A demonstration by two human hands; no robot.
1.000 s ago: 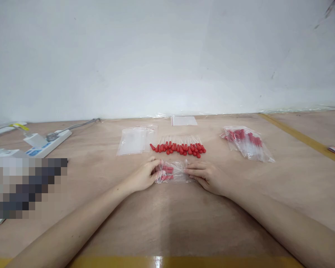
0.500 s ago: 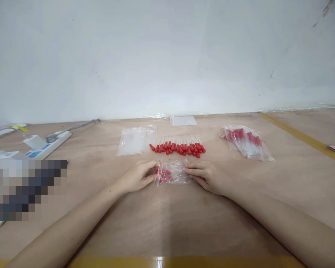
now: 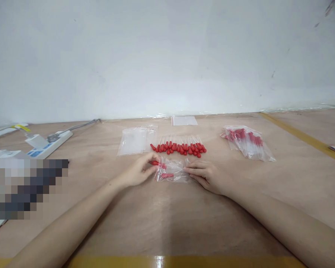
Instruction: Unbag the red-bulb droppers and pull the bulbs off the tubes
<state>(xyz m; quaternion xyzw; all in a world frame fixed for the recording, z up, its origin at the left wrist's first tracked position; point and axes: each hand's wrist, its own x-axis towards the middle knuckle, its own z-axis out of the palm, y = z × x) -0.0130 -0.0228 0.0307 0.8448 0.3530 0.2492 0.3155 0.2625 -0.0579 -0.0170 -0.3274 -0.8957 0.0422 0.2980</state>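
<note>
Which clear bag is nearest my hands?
The clear bag between your left hand and right hand, red bulb inside; filled bags at right and flat bags behind lie farther.

Plain pale wall (image 3: 167,56) behind, dark scuffs (image 3: 329,7) upper right. Wood-toned tabletop (image 3: 123,230) up against it. Yellow near-edge tape (image 3: 212,262) with light glare, angled yellow strip (image 3: 293,132) at right.

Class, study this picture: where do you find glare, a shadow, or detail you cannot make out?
Head view: white glare on the glossy yellow tape strip at the near edge; head view: small glints on the clear plastic bag nearest the camera; head view: a soft shadow on the brown wooden table, front centre; head view: a pixelated patch at left, its contents unreadable.
</note>
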